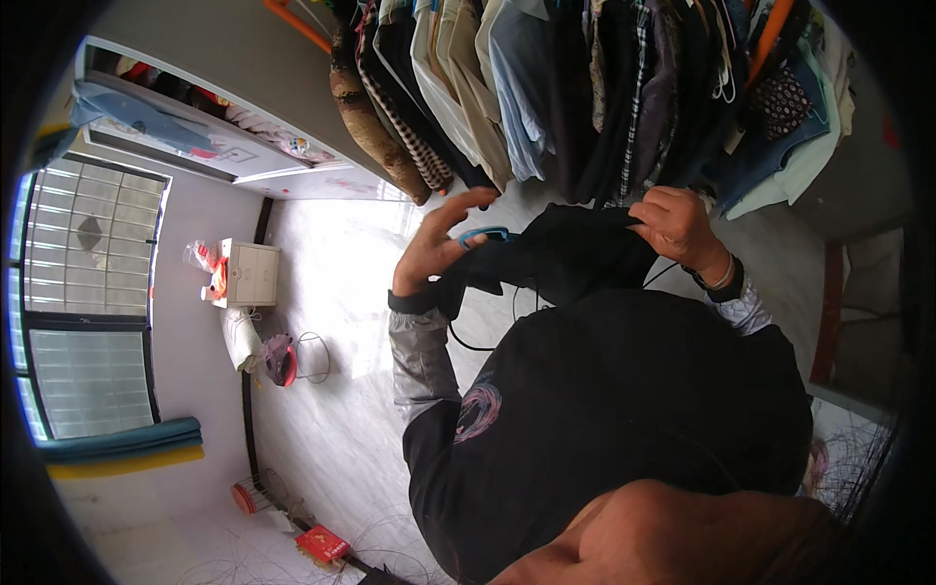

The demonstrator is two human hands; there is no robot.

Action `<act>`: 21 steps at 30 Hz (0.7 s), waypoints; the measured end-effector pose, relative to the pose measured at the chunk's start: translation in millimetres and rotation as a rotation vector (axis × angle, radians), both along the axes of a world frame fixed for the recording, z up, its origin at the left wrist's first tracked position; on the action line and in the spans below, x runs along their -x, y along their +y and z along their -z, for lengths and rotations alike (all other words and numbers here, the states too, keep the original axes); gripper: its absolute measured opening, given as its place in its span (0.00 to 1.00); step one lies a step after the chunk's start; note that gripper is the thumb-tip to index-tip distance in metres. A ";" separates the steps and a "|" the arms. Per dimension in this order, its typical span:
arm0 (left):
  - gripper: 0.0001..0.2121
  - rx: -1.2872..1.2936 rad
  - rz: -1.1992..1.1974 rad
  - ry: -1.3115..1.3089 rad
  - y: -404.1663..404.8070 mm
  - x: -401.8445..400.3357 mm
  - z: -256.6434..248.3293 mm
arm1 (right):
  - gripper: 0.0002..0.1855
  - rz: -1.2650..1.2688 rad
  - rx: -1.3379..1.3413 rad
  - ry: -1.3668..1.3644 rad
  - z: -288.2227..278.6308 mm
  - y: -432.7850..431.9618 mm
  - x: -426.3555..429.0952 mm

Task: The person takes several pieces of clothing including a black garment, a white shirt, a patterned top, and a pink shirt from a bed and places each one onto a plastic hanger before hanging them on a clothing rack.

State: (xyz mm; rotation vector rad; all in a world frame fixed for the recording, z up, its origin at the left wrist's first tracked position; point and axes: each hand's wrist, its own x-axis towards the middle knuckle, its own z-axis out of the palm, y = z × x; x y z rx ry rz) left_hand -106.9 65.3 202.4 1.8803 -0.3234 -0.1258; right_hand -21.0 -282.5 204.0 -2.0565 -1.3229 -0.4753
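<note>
Between my two hands hangs a black garment [570,248], in front of my chest and below a packed row of hung clothes [526,95]. My right hand [676,227] pinches the upper right edge of the garment with its fingers closed. My left hand [446,241] is at the garment's left end, fingers spread, with a blue plastic hanger [486,235] lying between thumb and fingers. The rest of the hanger is hidden by the black cloth. A thin black cord or strap [468,346] dangles under the garment.
An orange rail [300,25] is at the upper left of the clothes. A white cabinet [252,274] stands by the left wall, with a wire stand [314,358] and a white rolled bundle [241,340] near it. A red box [322,543] lies at the lower left; a wood-framed item [830,314] is at right.
</note>
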 end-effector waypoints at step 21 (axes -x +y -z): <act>0.07 -0.752 -0.457 -1.199 -58.9 0.3 14.1 | 0.06 -0.044 0.127 0.556 62.3 -1.9 15.6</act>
